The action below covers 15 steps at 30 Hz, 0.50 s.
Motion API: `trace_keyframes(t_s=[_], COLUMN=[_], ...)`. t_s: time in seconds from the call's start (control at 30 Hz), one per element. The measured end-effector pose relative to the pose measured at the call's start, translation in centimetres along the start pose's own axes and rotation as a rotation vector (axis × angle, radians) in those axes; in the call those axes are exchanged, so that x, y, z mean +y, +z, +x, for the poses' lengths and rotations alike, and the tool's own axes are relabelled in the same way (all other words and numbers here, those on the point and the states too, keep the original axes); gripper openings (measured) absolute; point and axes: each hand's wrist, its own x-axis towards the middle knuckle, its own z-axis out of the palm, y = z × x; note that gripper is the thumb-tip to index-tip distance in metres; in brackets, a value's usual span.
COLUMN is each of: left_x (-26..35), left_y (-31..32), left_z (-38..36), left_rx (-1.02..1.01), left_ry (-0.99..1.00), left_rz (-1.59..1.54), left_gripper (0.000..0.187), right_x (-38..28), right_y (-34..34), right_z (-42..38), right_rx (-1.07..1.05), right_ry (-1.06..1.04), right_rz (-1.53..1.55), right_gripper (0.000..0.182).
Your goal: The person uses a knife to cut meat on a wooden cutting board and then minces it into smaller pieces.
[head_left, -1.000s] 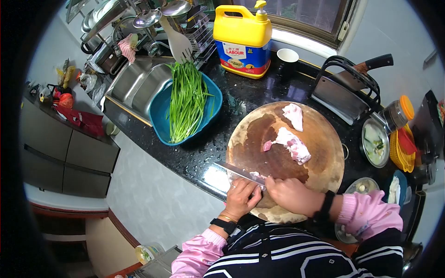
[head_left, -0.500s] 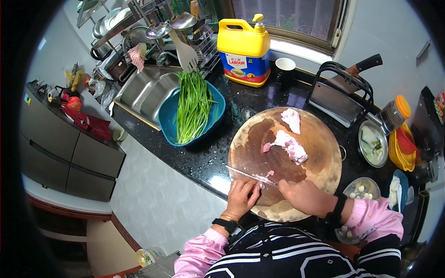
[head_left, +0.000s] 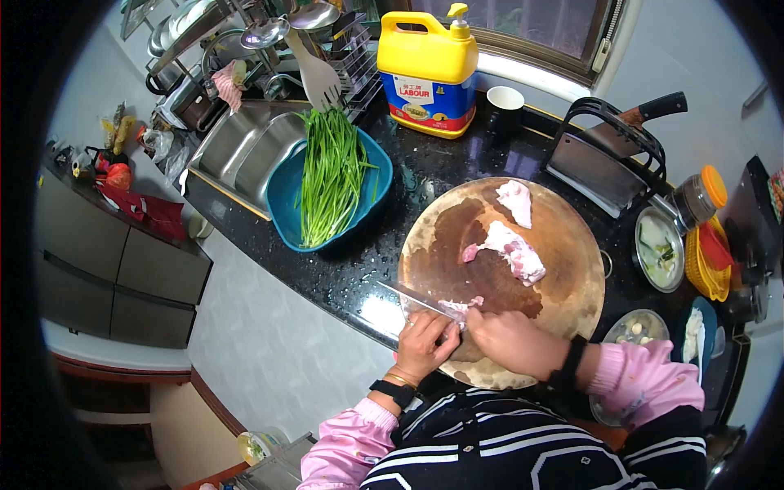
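Observation:
On a round wooden cutting board (head_left: pixel 567 306), my right hand (head_left: pixel 513 343) is closed around the handle of a knife (head_left: pixel 420 300), whose blade points left. My left hand (head_left: pixel 425 339) has its fingers curled down at the near-left part of the board, right beside the blade. It holds a piece of meat that is mostly hidden under the fingers. Small cut bits of meat (head_left: pixel 462 305) lie along the blade's far side. Farther back on the board rest a larger pink and white chunk of meat (head_left: pixel 516 255) and a paler piece (head_left: pixel 514 202).
Left of the board stands a blue basin (head_left: pixel 378 175) of long green chives (head_left: pixel 331 184), near the sink (head_left: pixel 260 151). Behind are a yellow detergent jug (head_left: pixel 429 61), a cup (head_left: pixel 505 100) and a knife rack (head_left: pixel 600 167). A metal bowl (head_left: pixel 658 249) and garlic dish (head_left: pixel 637 328) sit rightward.
My right hand and the knife have shifted a little left, toward my left hand. My left hand stays nearly in place. The view has tilted slightly.

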Motion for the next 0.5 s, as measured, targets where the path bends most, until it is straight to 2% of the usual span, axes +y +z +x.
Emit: trace_keyframes(t_s=[0.1, 0.2, 0.3, 0.5], left_x=[0.1, 0.7, 0.2, 0.4], left_y=[-0.3, -0.3, -0.4, -0.2], left_z=[0.0, 0.3, -0.5, -0.4], left_rx=[-0.048, 0.023, 0.002, 0.041], left_ry=[0.022, 0.036, 0.054, 0.087], left_rz=[0.001, 0.001, 0.005, -0.012], left_gripper=[0.022, 0.029, 0.029, 0.021], right_x=[-0.2, 1.5, 2.1, 0.0], right_y=[0.9, 0.7, -0.1, -2.8], right_z=[3.8, 5.2, 3.8, -3.1], right_rx=[0.108, 0.076, 0.131, 0.003], right_ry=[-0.059, -0.004, 0.093, 0.043], right_rz=[0.05, 0.119, 0.106, -0.01], right_gripper=[0.018, 0.019, 0.018, 0.009])
